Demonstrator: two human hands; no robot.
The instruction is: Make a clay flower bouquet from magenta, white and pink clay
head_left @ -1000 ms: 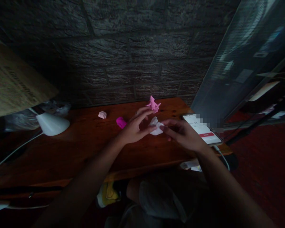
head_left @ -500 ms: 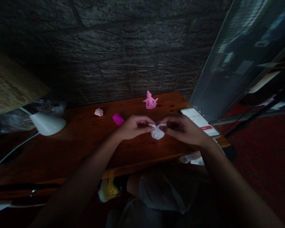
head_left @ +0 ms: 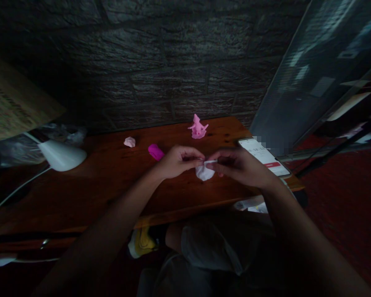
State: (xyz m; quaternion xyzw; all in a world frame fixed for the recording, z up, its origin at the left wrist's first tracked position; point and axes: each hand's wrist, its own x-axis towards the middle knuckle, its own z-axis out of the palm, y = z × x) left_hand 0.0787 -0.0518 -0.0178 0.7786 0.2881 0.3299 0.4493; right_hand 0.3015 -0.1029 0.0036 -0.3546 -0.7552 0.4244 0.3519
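A soft white lump of what looks like modelling clay (head_left: 205,171) is held between both hands over the wooden table (head_left: 111,194). My left hand (head_left: 181,161) pinches its upper left side between thumb and fingers. At its upper right, my right hand (head_left: 235,164) also pinches it, thumb in front. Fingers partly cover its top edge. Behind the hands stands a pink clay figure (head_left: 198,128) with a pointed top and side arms. A magenta lump (head_left: 155,152) lies just left of my left hand, and a pale pink lump (head_left: 129,142) sits farther left.
A phone (head_left: 264,156) with a lit screen lies at the table's right end. On the left is a lamp's white base (head_left: 62,156) with a cord, near clear plastic bags (head_left: 15,150). A dark stone wall (head_left: 173,62) rises behind the table.
The white lump's upper edge has changed from two raised points to a flatter fold pinched by my right fingers. The view has shifted slightly.
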